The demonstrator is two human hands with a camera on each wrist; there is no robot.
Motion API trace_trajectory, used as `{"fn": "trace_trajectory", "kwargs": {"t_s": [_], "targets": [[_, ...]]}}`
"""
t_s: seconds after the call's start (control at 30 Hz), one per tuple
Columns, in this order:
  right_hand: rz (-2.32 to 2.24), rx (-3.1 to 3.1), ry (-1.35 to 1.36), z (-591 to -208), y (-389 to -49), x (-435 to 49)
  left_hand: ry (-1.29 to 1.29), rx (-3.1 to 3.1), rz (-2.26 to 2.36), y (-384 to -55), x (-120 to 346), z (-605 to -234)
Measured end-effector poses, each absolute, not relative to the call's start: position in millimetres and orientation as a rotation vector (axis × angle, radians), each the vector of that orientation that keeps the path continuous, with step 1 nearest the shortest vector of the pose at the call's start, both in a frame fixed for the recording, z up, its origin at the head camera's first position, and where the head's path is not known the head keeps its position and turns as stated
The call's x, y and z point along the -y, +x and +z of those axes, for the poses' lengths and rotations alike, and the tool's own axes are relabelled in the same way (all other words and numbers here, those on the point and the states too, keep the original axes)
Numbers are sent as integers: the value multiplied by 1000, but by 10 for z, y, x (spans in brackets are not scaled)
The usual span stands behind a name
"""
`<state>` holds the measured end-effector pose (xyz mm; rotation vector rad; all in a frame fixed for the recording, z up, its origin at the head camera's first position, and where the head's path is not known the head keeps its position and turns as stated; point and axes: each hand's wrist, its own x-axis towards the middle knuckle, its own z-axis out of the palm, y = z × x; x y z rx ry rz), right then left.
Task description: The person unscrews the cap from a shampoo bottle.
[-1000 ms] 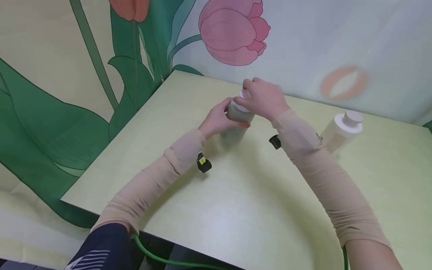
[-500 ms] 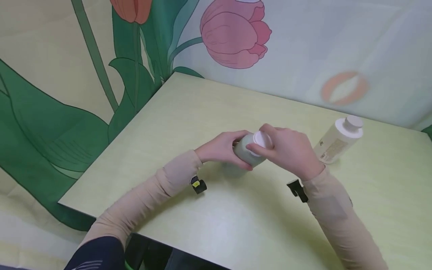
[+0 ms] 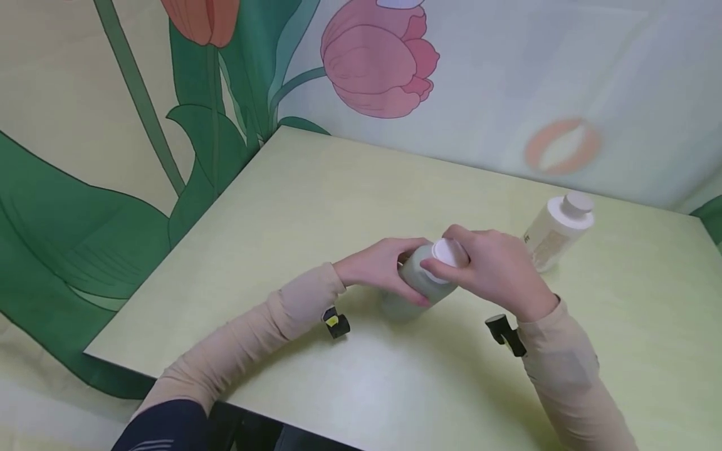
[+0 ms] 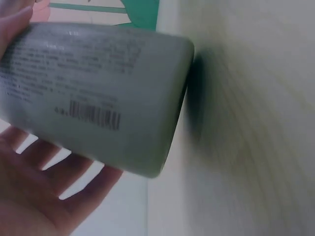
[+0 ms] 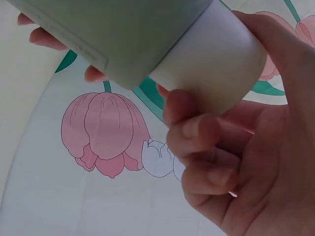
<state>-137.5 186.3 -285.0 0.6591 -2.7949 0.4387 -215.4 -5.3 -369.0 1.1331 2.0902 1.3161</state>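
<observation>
A grey-green bottle (image 3: 419, 270) leans at a slant close over the table, its base toward the left wrist camera. My left hand (image 3: 385, 266) grips its body, thumb on one side and fingers on the other; small print and a barcode (image 4: 93, 114) show on its side. My right hand (image 3: 496, 266) pinches the white cap (image 3: 449, 253) between thumb and curled fingers. In the right wrist view the cap (image 5: 211, 59) sits against the bottle's shoulder, and fingertips of the left hand (image 5: 47, 38) show behind the bottle.
A white bottle (image 3: 558, 228) with a white cap stands upright at the right, beyond my right hand. The pale table (image 3: 316, 188) meets a wall cloth (image 3: 485, 94) printed with tulips. Small black cameras (image 3: 336, 324) are strapped at both wrists.
Both hands have brought the grey-green bottle from the back of the table nearer to me and slightly right, tilting it more. The right hand stays on the cap. The white bottle stands unmoved.
</observation>
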Motion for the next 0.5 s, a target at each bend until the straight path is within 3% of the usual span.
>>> {"fn": "trace_trajectory", "kwargs": {"t_s": [0.3, 0.5], "targets": [[376, 2555, 879, -2950, -1433, -1802, 1144, -2014, 1308, -2203, 171, -3770], [349, 2543, 1231, -2919, -1481, -1861, 1184, -1988, 1268, -2206, 262, -3771]]}}
